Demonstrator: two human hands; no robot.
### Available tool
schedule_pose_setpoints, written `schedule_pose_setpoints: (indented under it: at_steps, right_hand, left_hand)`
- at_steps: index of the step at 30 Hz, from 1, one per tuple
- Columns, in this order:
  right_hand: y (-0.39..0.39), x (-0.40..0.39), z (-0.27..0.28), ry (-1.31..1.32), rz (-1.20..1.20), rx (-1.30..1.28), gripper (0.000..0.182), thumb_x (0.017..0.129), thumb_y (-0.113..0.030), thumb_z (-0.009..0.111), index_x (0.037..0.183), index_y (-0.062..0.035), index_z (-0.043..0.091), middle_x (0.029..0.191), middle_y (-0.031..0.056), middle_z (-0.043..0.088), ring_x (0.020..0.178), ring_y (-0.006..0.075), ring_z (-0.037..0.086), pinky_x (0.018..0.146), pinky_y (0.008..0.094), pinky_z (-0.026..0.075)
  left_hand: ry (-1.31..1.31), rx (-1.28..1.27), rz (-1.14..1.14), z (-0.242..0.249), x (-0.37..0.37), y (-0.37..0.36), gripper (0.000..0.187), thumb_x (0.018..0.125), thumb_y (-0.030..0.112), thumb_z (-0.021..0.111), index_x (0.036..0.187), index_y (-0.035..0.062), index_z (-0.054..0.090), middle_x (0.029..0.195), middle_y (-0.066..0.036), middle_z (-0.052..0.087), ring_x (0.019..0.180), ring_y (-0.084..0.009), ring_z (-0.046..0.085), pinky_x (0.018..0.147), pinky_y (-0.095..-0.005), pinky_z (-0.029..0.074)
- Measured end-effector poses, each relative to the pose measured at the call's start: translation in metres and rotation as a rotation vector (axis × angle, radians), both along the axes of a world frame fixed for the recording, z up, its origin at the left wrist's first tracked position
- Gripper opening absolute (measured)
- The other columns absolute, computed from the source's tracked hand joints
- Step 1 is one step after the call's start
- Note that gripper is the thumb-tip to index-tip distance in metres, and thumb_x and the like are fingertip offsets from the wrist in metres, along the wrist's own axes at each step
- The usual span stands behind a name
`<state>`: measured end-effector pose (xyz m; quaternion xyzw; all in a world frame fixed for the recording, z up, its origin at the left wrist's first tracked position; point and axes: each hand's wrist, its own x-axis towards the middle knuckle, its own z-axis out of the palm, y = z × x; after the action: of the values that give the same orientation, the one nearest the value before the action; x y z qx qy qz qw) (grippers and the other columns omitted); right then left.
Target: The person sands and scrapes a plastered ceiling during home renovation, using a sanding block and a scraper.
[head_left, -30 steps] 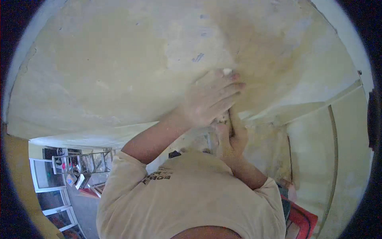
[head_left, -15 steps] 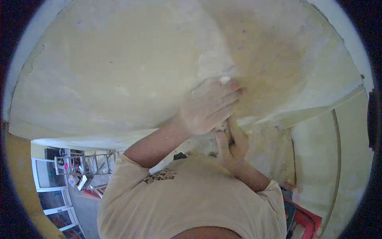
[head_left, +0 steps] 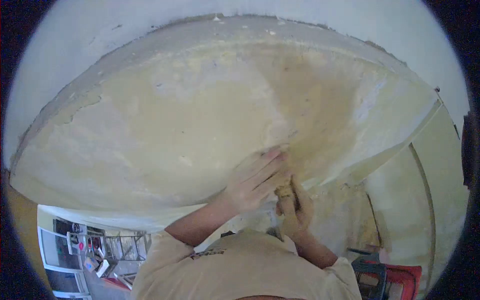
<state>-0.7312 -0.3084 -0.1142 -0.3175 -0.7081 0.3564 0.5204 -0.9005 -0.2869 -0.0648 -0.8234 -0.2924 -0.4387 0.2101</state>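
Observation:
A large curved surface (head_left: 165, 120), patchy cream, white and tan, fills the upper view. Against its lower middle lies my left hand (head_left: 255, 182), fingers stretched toward the upper right and slightly apart, with nothing visible in it. Just below and to the right, my right hand (head_left: 296, 210) is closed around a small, pale brownish object (head_left: 285, 191) that I cannot identify. Its top is close to the fingers of my left hand, near the edge of the tan patch.
Pale wall panels (head_left: 400, 205) stand at the right, with a red chair (head_left: 410, 280) and a dark chair (head_left: 370, 270) below them. A metal ladder-like frame (head_left: 122, 246) and a white-framed glass door (head_left: 55, 250) are at the lower left.
The view has tilted up, showing more of the upper edge and white area. Both hands appear lower in the frame, and the fingers of my left hand have shifted off the pale spot.

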Motion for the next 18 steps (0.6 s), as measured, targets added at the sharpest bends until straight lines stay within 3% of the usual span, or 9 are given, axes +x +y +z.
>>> schedule_pose_setpoints:
  at_steps: [2, 4, 6, 8, 12, 14, 15, 17, 18]
  right_hand:
    - [0.005, -0.001, -0.018, 0.198, -0.082, -0.145, 0.042, 0.091, -0.012, 0.047, 0.128, 0.0069, 0.040, 0.074, 0.0050, 0.057, 0.052, 0.0063, 0.046, 0.046, 0.0219, 0.040]
    - [0.010, 0.012, -0.037, 0.204, -0.143, -0.136, 0.042, 0.091, -0.012, 0.047, 0.128, 0.0059, 0.040, 0.074, 0.0048, 0.056, 0.052, 0.0064, 0.045, 0.046, 0.0218, 0.040]
    - [0.018, 0.025, -0.044, 0.214, -0.223, -0.126, 0.042, 0.091, -0.012, 0.048, 0.129, 0.0049, 0.040, 0.074, 0.0046, 0.056, 0.052, 0.0064, 0.045, 0.046, 0.0218, 0.039]
    - [0.022, 0.027, -0.052, 0.125, -0.290, -0.191, 0.041, 0.092, -0.013, 0.046, 0.129, 0.0048, 0.040, 0.074, 0.0038, 0.054, 0.052, 0.0073, 0.044, 0.047, 0.0226, 0.039]
    - [0.037, 0.031, -0.071, -0.072, -0.350, -0.064, 0.041, 0.092, -0.014, 0.045, 0.130, 0.0030, 0.040, 0.073, 0.0041, 0.053, 0.053, 0.0085, 0.044, 0.048, 0.0241, 0.040]
    - [0.037, 0.029, -0.036, -0.010, -0.297, -0.139, 0.044, 0.087, -0.016, 0.047, 0.129, -0.0037, 0.043, 0.074, 0.0110, 0.059, 0.067, 0.0205, 0.057, 0.058, 0.0329, 0.046]
    - [0.036, 0.031, -0.025, 0.006, -0.326, -0.150, 0.044, 0.087, -0.016, 0.047, 0.129, -0.0037, 0.043, 0.074, 0.0110, 0.059, 0.067, 0.0205, 0.057, 0.058, 0.0329, 0.046]
    - [0.043, 0.037, -0.015, -0.123, -0.336, 0.194, 0.048, 0.087, -0.013, 0.052, 0.132, -0.0021, 0.040, 0.069, 0.0074, 0.052, 0.055, 0.0127, 0.047, 0.052, 0.0264, 0.041]
    - [0.047, 0.039, -0.012, -0.118, -0.361, 0.190, 0.048, 0.087, -0.013, 0.052, 0.132, -0.0021, 0.040, 0.069, 0.0074, 0.052, 0.055, 0.0127, 0.047, 0.052, 0.0264, 0.041]
  left_hand:
    - [-0.057, 0.020, 0.193, -0.050, -0.023, -0.009, 0.020, 0.075, 0.014, 0.063, 0.094, 0.0078, 0.063, 0.122, -0.020, 0.051, 0.109, -0.0372, 0.052, 0.088, -0.0468, 0.040]
    - [-0.191, 0.098, 0.386, -0.065, -0.035, -0.022, 0.017, 0.075, 0.014, 0.060, 0.091, 0.0085, 0.062, 0.113, -0.019, 0.057, 0.113, -0.0386, 0.048, 0.094, -0.0479, 0.038]
    - [-0.189, -0.089, 0.750, -0.080, -0.050, -0.041, 0.019, 0.074, 0.020, 0.062, 0.088, 0.0082, 0.059, 0.126, -0.024, 0.047, 0.125, -0.0437, 0.033, 0.104, -0.0533, 0.021]
    - [-0.198, 0.165, 0.826, -0.111, -0.083, -0.043, 0.033, 0.076, 0.024, 0.060, 0.105, 0.0106, 0.056, 0.140, -0.026, 0.026, 0.133, -0.0451, 0.012, 0.106, -0.0574, 0.003]
    - [-0.239, 0.179, 0.834, -0.120, -0.097, -0.048, 0.049, 0.079, 0.029, 0.058, 0.125, 0.0161, 0.044, 0.145, -0.026, 0.006, 0.133, -0.0471, 0.000, 0.102, -0.0636, 0.000]
    - [-0.271, 0.209, 0.918, -0.105, -0.093, -0.055, 0.058, 0.083, 0.035, 0.052, 0.135, 0.0211, 0.032, 0.145, -0.028, 0.003, 0.132, -0.0496, -0.001, 0.100, -0.0656, -0.001]
    - [-0.256, 0.203, 0.888, -0.100, -0.093, -0.061, 0.058, 0.083, 0.035, 0.052, 0.135, 0.0211, 0.032, 0.145, -0.028, 0.003, 0.132, -0.0496, -0.001, 0.100, -0.0656, -0.001]
    - [-0.332, 0.189, 0.982, -0.106, -0.091, -0.062, 0.062, 0.085, 0.039, 0.049, 0.139, 0.0160, 0.029, 0.146, -0.025, 0.004, 0.134, -0.0451, -0.002, 0.102, -0.0618, -0.001]
    - [-0.326, 0.187, 0.957, -0.107, -0.089, -0.061, 0.062, 0.085, 0.039, 0.049, 0.139, 0.0160, 0.029, 0.146, -0.025, 0.004, 0.134, -0.0451, -0.002, 0.102, -0.0618, -0.001]
